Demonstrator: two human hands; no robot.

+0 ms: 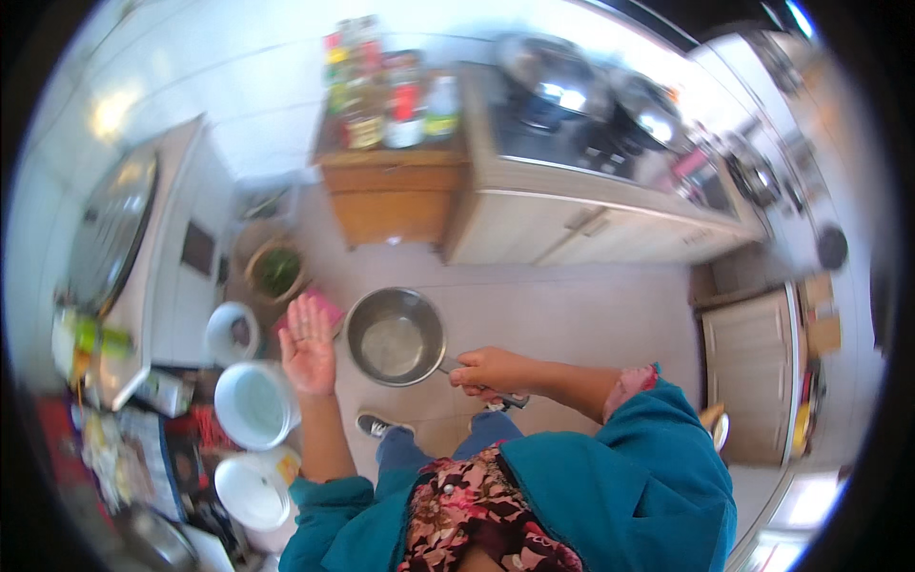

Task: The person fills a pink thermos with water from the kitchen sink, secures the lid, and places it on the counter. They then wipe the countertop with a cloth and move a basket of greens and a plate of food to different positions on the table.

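My right hand (488,373) is closed around the handle of a metal saucepan (395,336), held out over the floor in front of my body. The pan's inside faces up; whether the shiny bottom has liquid on it, I cannot tell. To the left of the pan, my left hand (309,343) is raised with its palm showing, fingers extended and nothing in it. Behind that hand lies a pink object (325,312), partly hidden.
White buckets (256,405) stand at the left, near a basket of greens (277,272). Bottles (404,107) crowd a wooden cabinet (392,207). Covered pans (554,75) sit on the stove (572,146). A large round lid (114,229) rests on the left counter.
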